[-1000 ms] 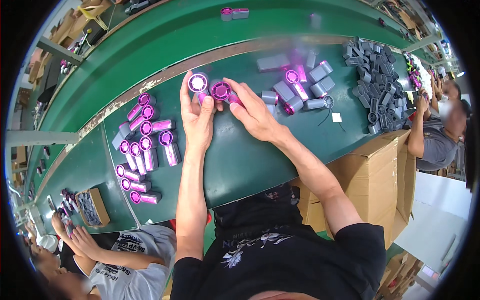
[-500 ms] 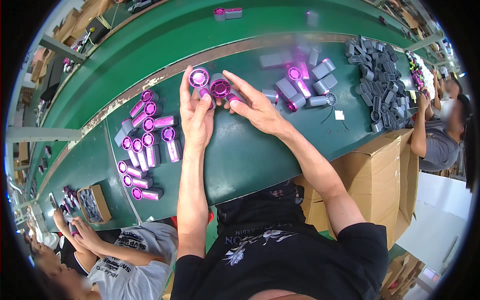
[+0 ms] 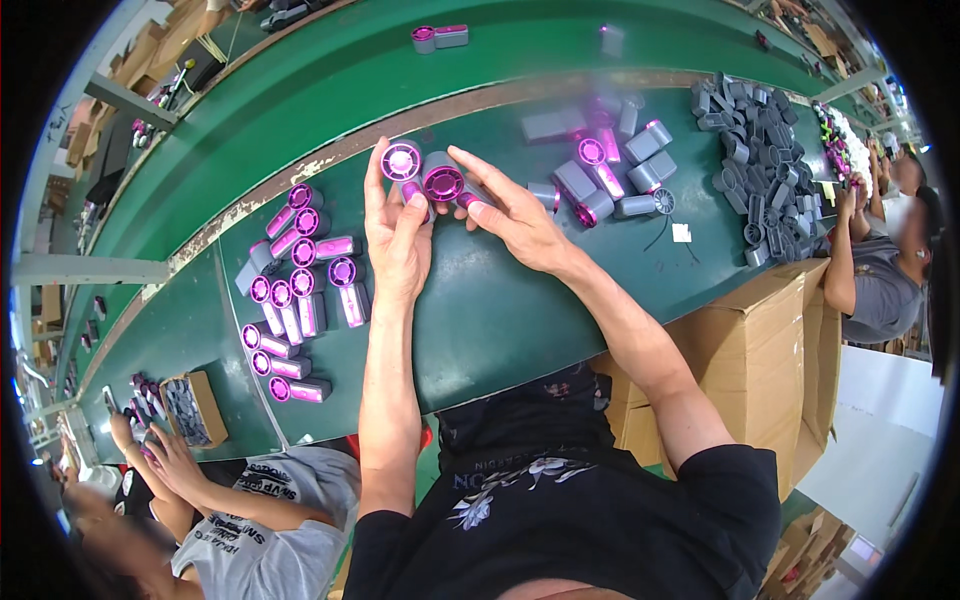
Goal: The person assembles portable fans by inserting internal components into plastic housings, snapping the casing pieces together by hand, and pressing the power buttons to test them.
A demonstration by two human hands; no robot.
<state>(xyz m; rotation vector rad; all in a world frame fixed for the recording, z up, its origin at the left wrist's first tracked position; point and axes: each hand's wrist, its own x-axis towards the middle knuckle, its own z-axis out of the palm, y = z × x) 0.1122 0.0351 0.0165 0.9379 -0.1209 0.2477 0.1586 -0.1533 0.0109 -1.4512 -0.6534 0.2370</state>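
My left hand (image 3: pixel 396 250) is closed around a small handheld fan with a round magenta-and-grey head (image 3: pixel 402 160), thumb on its magenta handle. In my right hand (image 3: pixel 525 228) is a second fan, its darker magenta grille (image 3: pixel 443 184) tilted toward me and its handle partly hidden by the fingers. The two fan heads are side by side, close together above the green table (image 3: pixel 490 330). Left of my hands lies a group of similar magenta-and-grey fans (image 3: pixel 303 253). To the right are grey housings (image 3: pixel 574 181) and another magenta-faced fan (image 3: pixel 591 152).
A heap of dark grey plastic parts (image 3: pixel 765 170) covers the table's right part. Below it stands an open cardboard box (image 3: pixel 745 345). Beyond a raised edge runs a green belt carrying a fan (image 3: pixel 440 38). Co-workers sit at left (image 3: pixel 270 510) and right (image 3: pixel 880 280).
The fan on the far belt has moved a little to the left. Both hands keep their hold on the two fans, nearly unmoved. The co-worker's hands at left have shifted slightly.
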